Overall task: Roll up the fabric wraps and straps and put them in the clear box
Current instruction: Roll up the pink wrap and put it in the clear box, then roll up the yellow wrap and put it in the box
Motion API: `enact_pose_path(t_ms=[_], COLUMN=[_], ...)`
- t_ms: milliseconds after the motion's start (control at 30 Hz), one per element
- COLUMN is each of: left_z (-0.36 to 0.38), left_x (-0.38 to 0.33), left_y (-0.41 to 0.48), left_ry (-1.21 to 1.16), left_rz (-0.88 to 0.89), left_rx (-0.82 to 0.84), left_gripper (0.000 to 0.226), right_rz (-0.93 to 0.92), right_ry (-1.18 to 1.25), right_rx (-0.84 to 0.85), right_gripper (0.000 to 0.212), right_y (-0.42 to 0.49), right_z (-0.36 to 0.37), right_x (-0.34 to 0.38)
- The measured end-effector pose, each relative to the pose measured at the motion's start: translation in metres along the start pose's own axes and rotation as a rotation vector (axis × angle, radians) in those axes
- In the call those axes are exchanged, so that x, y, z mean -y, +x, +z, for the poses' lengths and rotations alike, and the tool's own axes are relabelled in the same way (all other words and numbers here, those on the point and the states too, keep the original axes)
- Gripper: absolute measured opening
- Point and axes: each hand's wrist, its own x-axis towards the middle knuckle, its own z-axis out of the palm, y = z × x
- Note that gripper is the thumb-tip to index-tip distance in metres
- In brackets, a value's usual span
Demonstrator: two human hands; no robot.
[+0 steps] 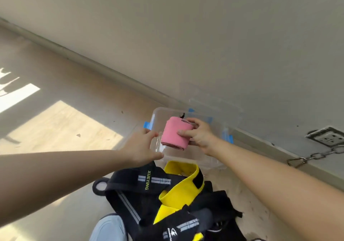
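Observation:
A rolled pink wrap (174, 132) is held by my right hand (199, 134) just above the inside of the clear box (186, 156), which sits on the floor by the wall. My left hand (142, 146) grips the box's near left rim. In front of the box lies a pile of unrolled wraps: a black strap with grey stripes and yellow lettering (141, 183), a yellow wrap (178, 186) and more black straps (188, 224).
The box has blue latches (229, 137) on its sides. A wall socket (326, 135) and a metal chain with a clip (312, 156) are at the right along the wall. My knee in light trousers (108, 228) shows at the bottom. Sunlit floor lies to the left.

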Motion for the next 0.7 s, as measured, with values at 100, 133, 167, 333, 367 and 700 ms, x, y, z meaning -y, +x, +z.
enact_pose_path(t_ms=[100, 133, 167, 333, 367, 700], left_z=[0.013, 0.015, 0.015, 0.019, 0.019, 0.018], left_x=[0.013, 0.017, 0.020, 0.035, 0.036, 0.040], left_y=[0.001, 0.001, 0.001, -0.003, -0.003, -0.003], left_ry=[0.149, 0.202, 0.243, 0.348, 0.360, 0.400], left_rz=[0.061, 0.093, 0.120, 0.229, 0.235, 0.248], left_rx=[-0.018, -0.026, -0.031, -0.035, -0.026, 0.050], left_gripper=[0.065, 0.059, 0.052, 0.032, 0.034, 0.051], right_rz=[-0.050, -0.077, -0.113, -0.296, -0.310, -0.284], right_ry=[-0.104, -0.128, -0.158, -0.542, -0.606, -0.705], right_rx=[-0.013, -0.019, -0.026, -0.100, -0.131, 0.018], right_gripper=[0.067, 0.067, 0.065, 0.047, 0.043, 0.059], right_y=[0.022, 0.029, 0.036, 0.064, 0.066, 0.057], right_z=[0.015, 0.019, 0.024, 0.029, 0.028, 0.017], right_x=[-0.024, -0.030, -0.035, -0.047, -0.048, -0.053])
